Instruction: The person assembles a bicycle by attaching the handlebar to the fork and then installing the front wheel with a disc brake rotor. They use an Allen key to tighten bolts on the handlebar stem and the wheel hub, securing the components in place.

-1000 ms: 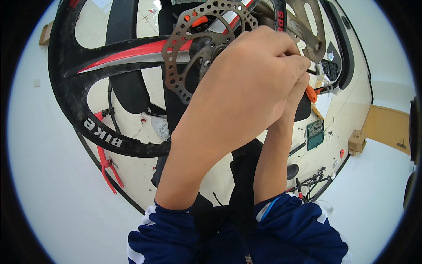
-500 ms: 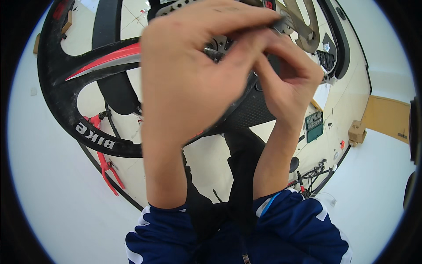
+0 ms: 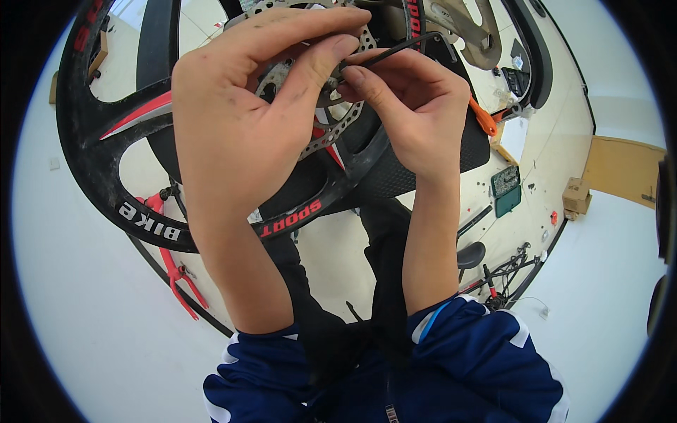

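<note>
A thin black hex key slants over the hub of a black spoked bicycle wheel. My right hand pinches it near its lower left end, with the bent end free at the upper right. Beside it, my left hand is closed, thumb tip near the key's end; what its fingers hold, if anything, is hidden. Behind both hands lies a perforated silver brake disc, partly covered by them. A small metal hub end shows between the two thumbs.
An orange handle sticks out right of my right hand. A grey metal fork-like part stands at the upper right. Farther off on the floor are a green case, a cardboard box, a red frame and a black bicycle.
Both hands have shifted left, and my fingertips have come down from the upper right to the hub. The hex key, brake disc and orange handle now show more plainly.
</note>
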`<state>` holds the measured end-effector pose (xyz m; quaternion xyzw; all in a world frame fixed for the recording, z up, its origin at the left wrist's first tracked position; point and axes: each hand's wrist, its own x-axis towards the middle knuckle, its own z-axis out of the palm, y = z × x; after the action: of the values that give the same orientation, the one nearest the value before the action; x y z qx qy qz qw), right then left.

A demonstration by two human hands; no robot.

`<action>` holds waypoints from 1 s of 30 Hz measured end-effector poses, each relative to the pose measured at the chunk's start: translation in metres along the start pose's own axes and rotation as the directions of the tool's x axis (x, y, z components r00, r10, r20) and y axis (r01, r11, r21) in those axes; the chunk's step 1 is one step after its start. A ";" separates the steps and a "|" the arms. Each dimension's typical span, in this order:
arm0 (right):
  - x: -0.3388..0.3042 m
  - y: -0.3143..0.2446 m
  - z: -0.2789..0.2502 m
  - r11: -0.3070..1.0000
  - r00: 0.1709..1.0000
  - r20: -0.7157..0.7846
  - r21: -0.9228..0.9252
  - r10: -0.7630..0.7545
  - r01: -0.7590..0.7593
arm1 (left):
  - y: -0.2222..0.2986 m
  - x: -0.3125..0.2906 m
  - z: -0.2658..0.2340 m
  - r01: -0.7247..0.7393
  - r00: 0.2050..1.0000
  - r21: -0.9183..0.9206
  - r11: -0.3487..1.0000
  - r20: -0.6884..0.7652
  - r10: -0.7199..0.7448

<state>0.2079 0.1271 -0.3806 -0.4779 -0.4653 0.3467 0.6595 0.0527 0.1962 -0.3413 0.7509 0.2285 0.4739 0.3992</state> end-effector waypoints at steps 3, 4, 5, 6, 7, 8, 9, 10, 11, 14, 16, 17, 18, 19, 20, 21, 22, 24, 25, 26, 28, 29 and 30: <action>-0.001 -0.001 -0.002 0.999 0.999 -0.027 0.026 -0.038 0.038 | 0.000 0.001 0.002 -0.027 0.999 0.019 0.999 0.028 0.026; -0.002 -0.003 -0.003 1.000 0.999 -0.040 -0.016 -0.012 0.011 | 0.001 0.001 0.002 -0.025 0.999 0.030 0.999 0.032 0.024; -0.002 -0.003 -0.005 1.000 0.999 -0.027 -0.018 -0.017 0.017 | 0.002 0.001 0.002 -0.025 0.999 0.042 0.999 0.036 0.023; -0.002 -0.002 -0.007 1.000 1.000 -0.014 -0.020 -0.022 0.022 | 0.002 0.001 0.002 -0.024 0.999 0.054 0.998 0.041 0.022; -0.003 -0.001 -0.008 0.999 1.000 -0.001 -0.021 -0.027 0.027 | 0.002 0.001 0.002 -0.026 0.999 0.047 0.999 0.036 0.024; -0.003 0.001 -0.008 1.000 1.000 -0.002 -0.014 -0.029 0.028 | 0.001 0.001 0.003 -0.028 0.999 0.039 0.999 0.032 0.027; -0.004 0.002 -0.007 1.000 1.000 -0.003 -0.006 -0.030 0.030 | 0.000 0.001 0.004 -0.031 0.999 0.032 0.999 0.028 0.030; -0.004 0.003 -0.006 1.000 1.000 -0.004 0.002 -0.031 0.031 | 0.000 0.001 0.004 -0.028 0.999 0.027 0.999 0.038 0.027; -0.005 0.002 -0.006 0.997 0.997 0.006 -0.039 -0.071 0.071 | 0.001 0.000 0.003 -0.023 0.999 0.026 0.999 0.047 0.022; -0.010 -0.003 -0.006 0.968 0.980 0.029 -0.156 -0.194 0.197 | 0.008 0.000 0.008 -0.149 0.985 0.107 0.983 0.104 0.138; -0.015 -0.002 -0.010 0.930 0.958 0.028 -0.233 -0.287 0.285 | 0.014 0.000 0.020 -0.260 0.960 0.152 0.954 0.147 0.238; -0.018 0.004 -0.012 0.925 0.951 0.000 -0.230 -0.310 0.302 | 0.015 -0.001 0.026 -0.304 0.946 0.159 0.939 0.161 0.279; -0.021 0.009 -0.013 0.919 0.942 -0.029 -0.229 -0.335 0.320 | 0.015 -0.002 0.032 -0.349 0.931 0.165 0.922 0.176 0.321; -0.022 0.014 -0.012 0.906 0.925 -0.044 -0.224 -0.378 0.359 | 0.015 -0.003 0.034 -0.352 0.929 0.156 0.923 0.179 0.324; -0.022 0.018 -0.012 0.890 0.906 -0.059 -0.221 -0.420 0.398 | 0.016 -0.003 0.035 -0.355 0.927 0.147 0.923 0.182 0.327; -0.019 0.020 -0.012 0.864 0.880 -0.049 -0.222 -0.472 0.451 | 0.018 -0.002 0.035 -0.353 0.930 0.149 0.924 0.161 0.329; -0.018 0.021 -0.011 0.855 0.871 -0.052 -0.227 -0.489 0.467 | 0.019 -0.002 0.036 -0.351 0.932 0.160 0.923 0.157 0.327; -0.018 0.020 -0.006 0.855 0.870 -0.068 -0.234 -0.489 0.463 | 0.021 -0.003 0.034 -0.348 0.933 0.196 0.917 0.167 0.318; -0.020 0.018 -0.003 0.864 0.878 -0.082 -0.240 -0.472 0.442 | 0.021 -0.004 0.033 -0.347 0.933 0.218 0.912 0.181 0.312; -0.023 0.016 0.000 0.875 0.902 -0.109 -0.315 -0.419 0.368 | 0.020 -0.004 0.034 -0.346 0.934 0.223 0.912 0.177 0.311; -0.029 0.018 0.009 0.923 0.909 -0.226 -0.250 -0.349 0.293 | 0.018 -0.007 0.036 -0.341 0.937 0.240 0.909 0.171 0.306; -0.032 0.019 0.015 0.944 0.909 -0.280 -0.210 -0.308 0.255 | 0.018 -0.009 0.036 -0.335 0.939 0.255 0.907 0.169 0.300; -0.035 0.017 0.022 0.975 0.913 -0.347 -0.127 -0.217 0.183 | 0.020 -0.011 0.035 -0.328 0.942 0.280 0.902 0.171 0.290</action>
<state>0.1758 0.1076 -0.4039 -0.5126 -0.3992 0.1627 0.7426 0.0782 0.1633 -0.3391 0.8582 0.1512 0.4425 0.2120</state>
